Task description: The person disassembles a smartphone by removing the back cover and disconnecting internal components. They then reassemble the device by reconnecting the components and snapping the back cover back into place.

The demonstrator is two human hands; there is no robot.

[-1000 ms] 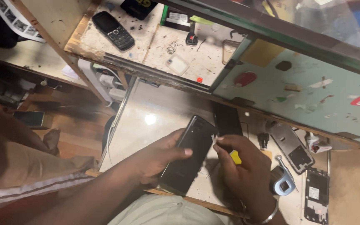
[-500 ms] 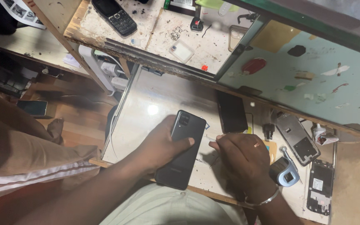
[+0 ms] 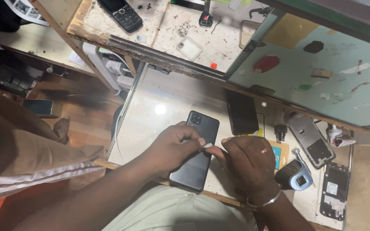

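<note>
Fingers of the left hand (image 3: 172, 147) curl over the right edge of a dark phone (image 3: 195, 152), thumb and forefinger pinched together on a small pale piece (image 3: 207, 146) at that edge; what the piece is cannot be made out. The right hand (image 3: 247, 164) lies just beside it, fingers bent and close together, tips at the same spot, and whether they grip anything is hidden. The phone lies back up on the glass bench (image 3: 163, 107), its lower half covered by the left hand and wrist. A second black phone (image 3: 241, 113) lies flat beyond the right hand. To the right sit a blue-grey tool (image 3: 297, 175), half behind the wrist, and two opened phone frames (image 3: 311, 141), one partly cut off at the bottom.
</note>
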